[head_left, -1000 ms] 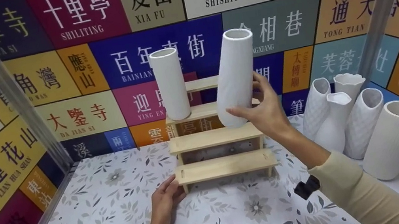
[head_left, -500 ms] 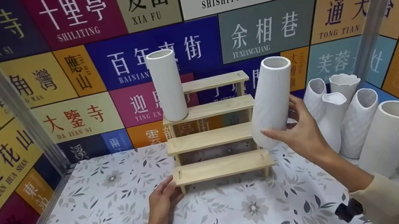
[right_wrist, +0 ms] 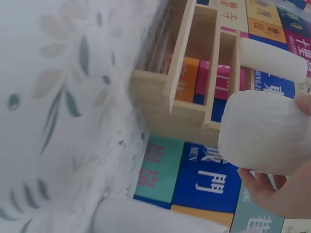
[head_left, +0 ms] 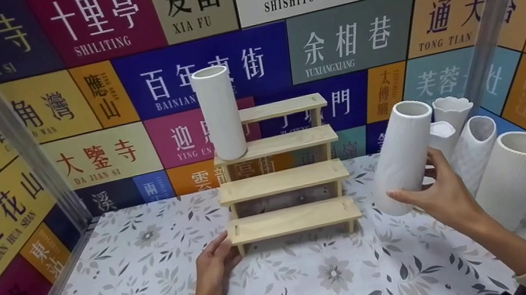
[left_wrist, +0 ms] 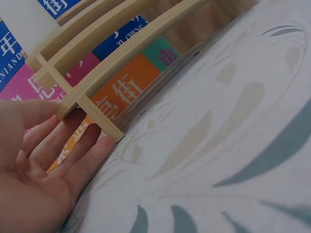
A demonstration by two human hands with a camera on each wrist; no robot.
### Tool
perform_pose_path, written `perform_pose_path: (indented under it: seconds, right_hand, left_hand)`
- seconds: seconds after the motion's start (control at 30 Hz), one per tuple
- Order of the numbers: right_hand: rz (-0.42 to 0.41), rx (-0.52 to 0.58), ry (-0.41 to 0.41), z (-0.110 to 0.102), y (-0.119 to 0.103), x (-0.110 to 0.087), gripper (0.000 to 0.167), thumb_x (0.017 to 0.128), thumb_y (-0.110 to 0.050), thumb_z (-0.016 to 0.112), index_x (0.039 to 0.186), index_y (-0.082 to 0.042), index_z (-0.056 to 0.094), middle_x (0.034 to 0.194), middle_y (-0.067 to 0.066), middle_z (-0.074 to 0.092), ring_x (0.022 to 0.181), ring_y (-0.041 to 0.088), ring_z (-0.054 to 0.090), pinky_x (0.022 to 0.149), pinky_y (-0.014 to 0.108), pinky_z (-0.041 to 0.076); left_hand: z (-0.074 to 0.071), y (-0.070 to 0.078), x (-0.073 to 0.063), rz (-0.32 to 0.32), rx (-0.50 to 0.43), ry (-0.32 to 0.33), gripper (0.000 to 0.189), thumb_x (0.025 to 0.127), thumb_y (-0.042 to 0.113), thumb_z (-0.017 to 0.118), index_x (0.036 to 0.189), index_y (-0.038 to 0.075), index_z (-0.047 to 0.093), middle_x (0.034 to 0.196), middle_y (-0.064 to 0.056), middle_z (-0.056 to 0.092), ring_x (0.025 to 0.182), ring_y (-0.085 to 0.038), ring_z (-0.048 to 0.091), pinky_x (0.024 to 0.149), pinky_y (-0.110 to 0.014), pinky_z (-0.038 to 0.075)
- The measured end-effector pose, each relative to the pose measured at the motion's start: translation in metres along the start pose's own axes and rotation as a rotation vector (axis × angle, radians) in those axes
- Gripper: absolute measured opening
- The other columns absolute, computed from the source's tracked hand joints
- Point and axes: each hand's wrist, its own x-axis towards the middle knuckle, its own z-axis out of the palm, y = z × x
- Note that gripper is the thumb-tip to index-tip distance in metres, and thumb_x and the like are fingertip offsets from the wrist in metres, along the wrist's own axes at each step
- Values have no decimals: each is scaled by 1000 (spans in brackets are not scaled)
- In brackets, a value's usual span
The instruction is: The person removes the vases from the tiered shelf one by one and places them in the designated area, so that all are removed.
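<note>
Wooden stepped rack (head_left: 283,181) standing mid-table on a floral cloth (head_left: 148,292), serving as landmark. Right of the rack: right hand (head_left: 442,193), fingers curled around the lower body of a white vase (head_left: 402,157), held tilted, its base just above the cloth. Further right of the rack: cluster of white vases (head_left: 486,154), close behind the held one. On the rack's second step from the top, left end: tall white cylinder (head_left: 218,114), upright. At the rack's lower left corner: left hand (head_left: 214,267), fingers straight, touching the bottom step's end.
</note>
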Motion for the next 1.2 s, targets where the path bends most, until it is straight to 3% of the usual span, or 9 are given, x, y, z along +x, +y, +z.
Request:
perform_pose_path:
  seconds: [0.23, 0.53, 0.7, 0.97, 1.2]
  right_hand:
    - [104, -37, 28, -18, 30, -15, 121, 78, -44, 84, 159, -14, 0, 153, 32, 30, 131, 55, 42, 96, 74, 45]
    - [229, -107, 12, -29, 67, -17, 125, 81, -43, 83, 157, -6, -9, 152, 39, 23, 132, 57, 37, 102, 74, 41]
    - [248, -136, 3, -36, 84, -14, 124, 82, -40, 83, 156, 0, -9, 150, 42, 21, 131, 58, 35, 104, 75, 39]
    - [245, -151, -11, -39, 95, -13, 122, 81, -38, 83, 153, 3, -6, 145, 43, 23, 130, 58, 34, 105, 74, 38]
    - [298, -135, -30, -36, 97, -16, 125, 81, -38, 83, 154, 2, -11, 150, 43, 18, 136, 61, 29, 107, 75, 35]
  left_hand:
    - [-2, 0, -1, 11, 0, -12, 47, 102, 18, 58, 145, 0, 49, 142, -29, 54, 121, -34, 65, 95, -38, 59]
    - [-4, -1, -1, 12, 60, 17, 46, 102, 19, 56, 144, 2, 51, 141, -28, 56, 118, -31, 67, 93, -36, 60]
    - [-2, -1, 0, 2, 10, 4, 46, 102, 17, 56, 145, 1, 50, 143, -30, 53, 122, -35, 64, 95, -37, 59]
    - [0, 1, 0, -6, 3, -1, 46, 102, 17, 57, 145, 2, 50, 143, -29, 54, 122, -34, 64, 95, -37, 59]
    - [0, 0, -1, -5, 2, -4, 47, 102, 17, 58, 145, 1, 49, 143, -30, 53, 121, -34, 65, 95, -38, 59]
